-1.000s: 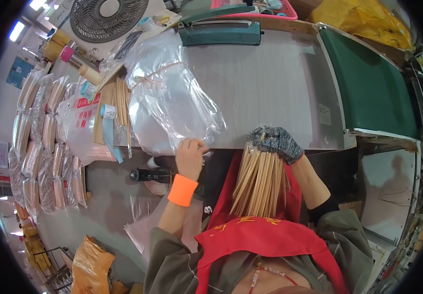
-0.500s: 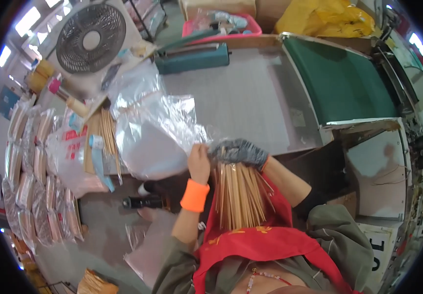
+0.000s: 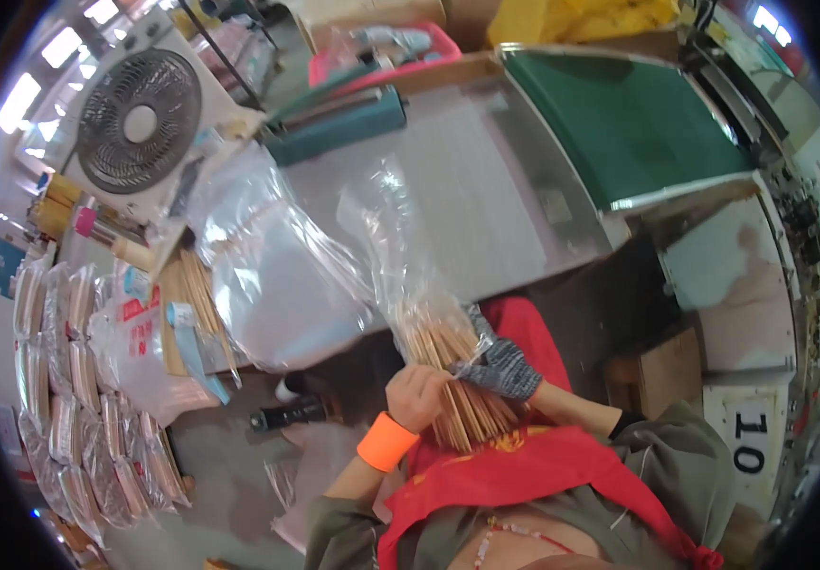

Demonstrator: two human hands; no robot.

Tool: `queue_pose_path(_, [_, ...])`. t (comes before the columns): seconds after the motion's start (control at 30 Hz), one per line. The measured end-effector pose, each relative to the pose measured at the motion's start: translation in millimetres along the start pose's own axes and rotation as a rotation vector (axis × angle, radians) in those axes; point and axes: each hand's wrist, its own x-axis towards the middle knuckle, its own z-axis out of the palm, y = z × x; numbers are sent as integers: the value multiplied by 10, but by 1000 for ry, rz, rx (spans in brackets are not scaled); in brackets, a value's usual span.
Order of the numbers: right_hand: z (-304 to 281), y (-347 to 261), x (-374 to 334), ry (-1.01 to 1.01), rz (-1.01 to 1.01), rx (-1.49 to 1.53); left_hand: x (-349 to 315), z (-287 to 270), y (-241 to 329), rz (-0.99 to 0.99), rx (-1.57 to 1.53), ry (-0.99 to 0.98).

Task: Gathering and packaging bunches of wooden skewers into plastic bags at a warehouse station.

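Note:
A thick bundle of thin wooden sticks point(image 3: 471, 418) lies against my red apron, its far end inside a clear plastic bag point(image 3: 389, 237). The bag's other end stretches away over the table. My left hand point(image 3: 416, 394), bare with an orange wristband, is closed at the bag's mouth on the left side of the bundle. On the right side, my right hand point(image 3: 502, 368) in a grey knitted glove wraps round the sticks at the bag's edge; some of its fingertips are hidden. Flat clear bags point(image 3: 286, 285) are stacked on the table left of the bundle.
Packed bundles of sticks point(image 3: 73, 408) are piled at the far left. Loose sticks point(image 3: 203, 294) lie near the table's left edge. A fan point(image 3: 139, 123), a teal metal device point(image 3: 339, 123), a pink tray point(image 3: 443, 43) and a green board point(image 3: 628, 123) stand beyond.
The bag now covers the far part of the bundle. Both hands have come nearer my body along the sticks, and the view has shifted slightly.

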Motion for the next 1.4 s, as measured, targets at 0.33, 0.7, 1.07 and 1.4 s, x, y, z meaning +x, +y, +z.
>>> queue_pose_path(0.33, [171, 1059, -179, 424, -162, 54, -351, 149, 72, -505, -4, 100])
queue_pose_path(0.7, [-36, 851, -220, 502, -514, -74, 98, -97, 14, -289, 120, 26])
queue_pose_path(1.07, [-488, 709, -369, 574, -480, -8, 373, -88, 299, -226, -17, 80])
queue_pose_path(1.4, [-305, 532, 253, 906, -678, -308, 199, 77, -304, -219, 79, -10])
